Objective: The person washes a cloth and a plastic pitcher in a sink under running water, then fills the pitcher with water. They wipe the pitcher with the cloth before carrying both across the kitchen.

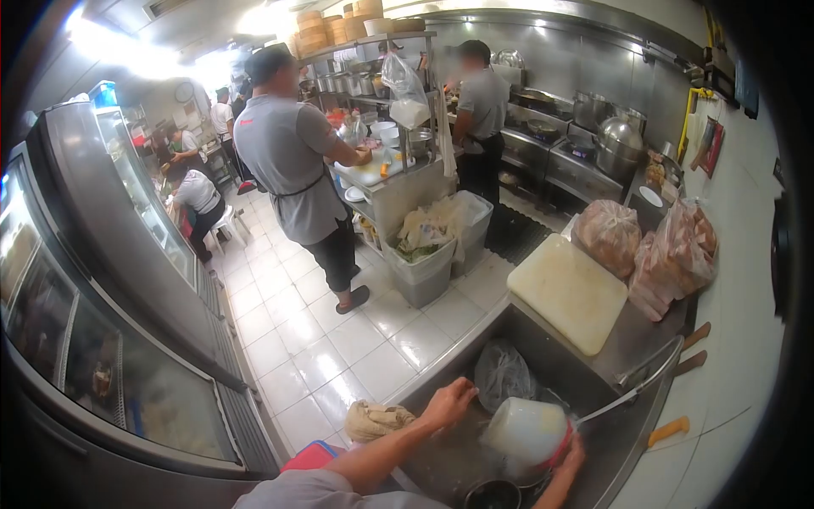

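Note:
Over the metal sink (pixel 585 382), my right hand (pixel 571 461) grips a whitish tub (pixel 521 424) by its red rim. The tub is tipped on its side, low in the basin. My left hand (pixel 452 404) hovers to the left of the tub, with its fingers curled together; whether anything small is between them cannot be made out. Behind the tub lies a clear plastic bag (pixel 502 371). A thin pale hose (pixel 629 395) reaches in from the right towards the tub. A dark round pot (pixel 493 495) shows at the bottom edge.
A crumpled beige cloth (pixel 377 420) lies on the sink's left edge. Beyond the sink are a white cutting board (pixel 570 293) and bags of meat (pixel 604 227). Several knives, one yellow-handled (pixel 670 431), are along the right wall. Co-workers (pixel 288 161) stand near the prep shelf and stoves.

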`<action>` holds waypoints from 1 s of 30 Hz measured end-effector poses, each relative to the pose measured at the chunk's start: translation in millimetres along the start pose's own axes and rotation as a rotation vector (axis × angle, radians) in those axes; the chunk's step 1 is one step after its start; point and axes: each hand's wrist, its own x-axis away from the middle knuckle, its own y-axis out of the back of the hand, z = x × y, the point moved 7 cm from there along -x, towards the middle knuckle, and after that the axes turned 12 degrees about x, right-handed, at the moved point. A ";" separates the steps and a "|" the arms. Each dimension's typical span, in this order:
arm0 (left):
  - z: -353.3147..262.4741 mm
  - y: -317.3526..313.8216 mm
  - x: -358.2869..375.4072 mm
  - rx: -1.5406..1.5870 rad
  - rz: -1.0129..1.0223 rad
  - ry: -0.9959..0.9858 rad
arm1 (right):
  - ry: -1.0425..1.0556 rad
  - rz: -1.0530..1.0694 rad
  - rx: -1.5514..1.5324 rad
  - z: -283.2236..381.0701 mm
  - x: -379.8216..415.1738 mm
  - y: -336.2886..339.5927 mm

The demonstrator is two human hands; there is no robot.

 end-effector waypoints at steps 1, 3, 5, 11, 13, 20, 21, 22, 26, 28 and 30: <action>-5.0 3.8 -2.7 0.016 -0.023 -0.018 | -0.060 0.090 -0.107 -21.5 9.2 -3.5; -22.5 12.1 -5.1 0.014 -0.050 -0.028 | -0.193 0.218 -0.286 -62.6 29.6 -10.7; -30.5 16.9 -7.9 0.019 -0.053 -0.052 | -0.273 0.217 -0.364 -91.3 45.3 -17.1; -41.3 19.3 -9.4 0.026 -0.055 -0.031 | -0.375 0.172 -0.386 -94.8 56.6 -23.3; -35.6 17.3 -12.6 -0.020 -0.049 -0.059 | -0.382 0.157 -0.365 -87.0 51.4 -18.2; -27.9 13.5 -7.3 -0.037 -0.007 -0.057 | -0.397 0.128 -0.061 -1.7 1.9 9.3; -29.0 12.1 -6.0 -0.034 -0.001 -0.065 | -0.340 0.124 0.114 24.2 -9.9 4.6; -28.2 9.8 -4.8 -0.029 0.005 -0.079 | -0.143 0.152 0.479 56.9 -19.6 -10.9; -29.8 0.1 2.7 -0.001 0.064 -0.003 | 0.366 -0.140 1.449 115.9 -53.6 -48.9; -29.7 -1.3 3.2 0.017 0.087 0.027 | 0.213 0.114 1.569 108.9 -60.7 -62.9; -20.6 -4.0 5.5 0.033 0.100 -0.009 | 0.174 0.177 1.646 103.1 -60.5 -66.7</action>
